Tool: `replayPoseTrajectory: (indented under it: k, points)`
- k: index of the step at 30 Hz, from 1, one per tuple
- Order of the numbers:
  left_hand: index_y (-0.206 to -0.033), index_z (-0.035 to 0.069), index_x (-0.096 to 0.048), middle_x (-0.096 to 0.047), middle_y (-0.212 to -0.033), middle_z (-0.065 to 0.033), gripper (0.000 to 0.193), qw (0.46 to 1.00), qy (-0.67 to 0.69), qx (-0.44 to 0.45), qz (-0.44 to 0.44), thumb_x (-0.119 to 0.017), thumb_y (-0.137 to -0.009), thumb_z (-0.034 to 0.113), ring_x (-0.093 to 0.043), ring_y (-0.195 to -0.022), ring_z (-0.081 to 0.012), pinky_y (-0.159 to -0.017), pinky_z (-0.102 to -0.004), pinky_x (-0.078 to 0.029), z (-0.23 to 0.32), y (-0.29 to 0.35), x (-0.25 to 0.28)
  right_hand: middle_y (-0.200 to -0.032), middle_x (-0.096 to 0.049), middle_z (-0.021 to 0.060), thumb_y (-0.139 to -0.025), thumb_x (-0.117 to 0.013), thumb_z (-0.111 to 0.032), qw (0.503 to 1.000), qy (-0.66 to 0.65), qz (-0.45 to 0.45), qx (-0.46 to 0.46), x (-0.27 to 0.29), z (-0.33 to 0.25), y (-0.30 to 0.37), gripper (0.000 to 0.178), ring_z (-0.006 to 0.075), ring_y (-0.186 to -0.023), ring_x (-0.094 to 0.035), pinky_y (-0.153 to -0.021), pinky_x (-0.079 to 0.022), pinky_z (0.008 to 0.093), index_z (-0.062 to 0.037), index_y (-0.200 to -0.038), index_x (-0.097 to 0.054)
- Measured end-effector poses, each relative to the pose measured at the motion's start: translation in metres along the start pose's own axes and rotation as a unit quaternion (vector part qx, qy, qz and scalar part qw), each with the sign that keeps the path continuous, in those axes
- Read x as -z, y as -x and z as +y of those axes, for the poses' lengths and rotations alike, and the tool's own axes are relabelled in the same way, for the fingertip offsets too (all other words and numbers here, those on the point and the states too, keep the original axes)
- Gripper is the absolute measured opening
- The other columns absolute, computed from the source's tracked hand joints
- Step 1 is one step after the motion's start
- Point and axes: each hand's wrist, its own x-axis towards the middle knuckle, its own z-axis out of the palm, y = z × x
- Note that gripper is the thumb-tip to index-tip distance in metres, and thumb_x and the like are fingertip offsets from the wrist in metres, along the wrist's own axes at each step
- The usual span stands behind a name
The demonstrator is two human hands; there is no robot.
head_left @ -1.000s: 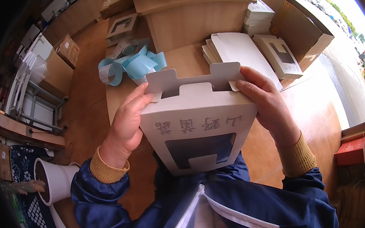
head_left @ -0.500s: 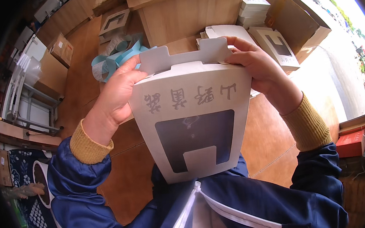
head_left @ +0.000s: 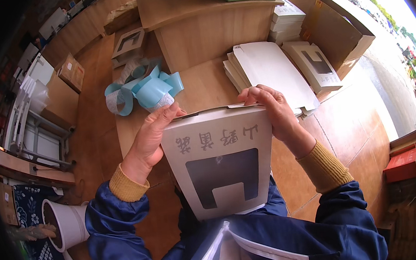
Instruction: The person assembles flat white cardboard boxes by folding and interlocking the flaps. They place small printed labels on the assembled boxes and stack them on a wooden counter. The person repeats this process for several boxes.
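While a windowed white box (head_left: 221,166) sat at centre over the lap (head_left: 274,197), the left hand (head_left: 146,139) gripped its ten-o'clock corner and the right hand (head_left: 280,115) its two-o'clock corner, seemingly to steady it; blue strips (head_left: 152,91) lay on the worktop (head_left: 207,78) at eleven o'clock.

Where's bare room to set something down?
Low table: bare patch between the blue strips and flat white cartons, bordered behind by the wooden counter, in front by the held box. Tiled floor: bare between the flat cartons and red box. Crowded: table's right side, windowed box beside the flat cartons.
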Motion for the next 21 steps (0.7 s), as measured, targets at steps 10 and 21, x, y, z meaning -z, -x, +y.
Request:
replayPoseTrajectory:
  k: [10, 21]
  points:
    - [-0.123, -0.006, -0.052, -0.062, -0.114, -0.0120, 0.044, 0.969, -0.155, 0.161, -0.105, -0.069, -0.087, 0.014, -0.060, -0.106, -0.0164, -0.089, -0.0272, -0.050, 0.044, 0.011, -0.021, -0.110, -0.066, 0.0186, -0.084, -0.075, -0.030, 0.897, 0.241, -0.273, -0.252, 0.014, -0.070, -0.020, 0.055, 0.0210, -0.098, -0.063, -0.089, -0.049, 0.0305, 0.0073, -0.122, -0.060]
    - [-0.123, -0.001, -0.054, -0.059, -0.113, -0.0127, 0.045, 0.966, -0.172, 0.180, -0.068, -0.072, -0.083, 0.007, -0.059, -0.103, -0.0175, -0.092, -0.0299, -0.049, 0.039, 0.024, -0.033, -0.100, -0.070, 0.0157, -0.079, -0.079, -0.018, 0.896, 0.220, -0.238, -0.304, 0.003, -0.071, -0.001, 0.044, 0.0188, -0.086, -0.066, -0.081, -0.053, 0.0267, 0.0068, -0.114, -0.065]
